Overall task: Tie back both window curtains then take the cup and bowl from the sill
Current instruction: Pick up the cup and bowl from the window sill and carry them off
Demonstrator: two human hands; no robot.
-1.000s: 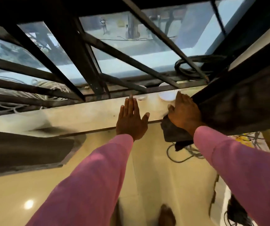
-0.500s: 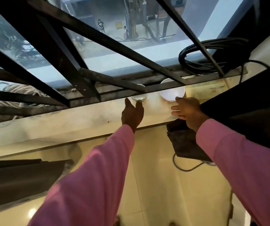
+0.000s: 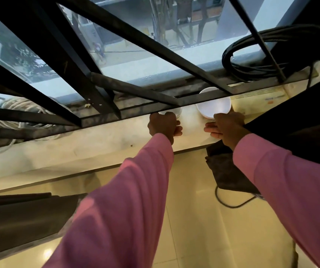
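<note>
While both curtains hang drawn aside, the right curtain (image 3: pixel 300 120) at 3 o'clock and the left curtain (image 3: pixel 16 213) at 8 o'clock (whether either is actually tied I cannot tell), the step in hand looks like the last one: clearing the sill (image 3: pixel 97 149). The bowl (image 3: pixel 214 106) sits on it at 1 o'clock, half under the window bars (image 3: pixel 116 74), and the right hand (image 3: pixel 226 128) reaches its near rim, fingers loose and not yet closed. The left hand (image 3: pixel 164 125) curls round the cup (image 3: pixel 171 112) at 12 o'clock, just beside the bowl. Next, each needs a firm grip, then a pull back low, out from under the bars. Half a second ago both hands were short of the dishes; now they touch them.
</note>
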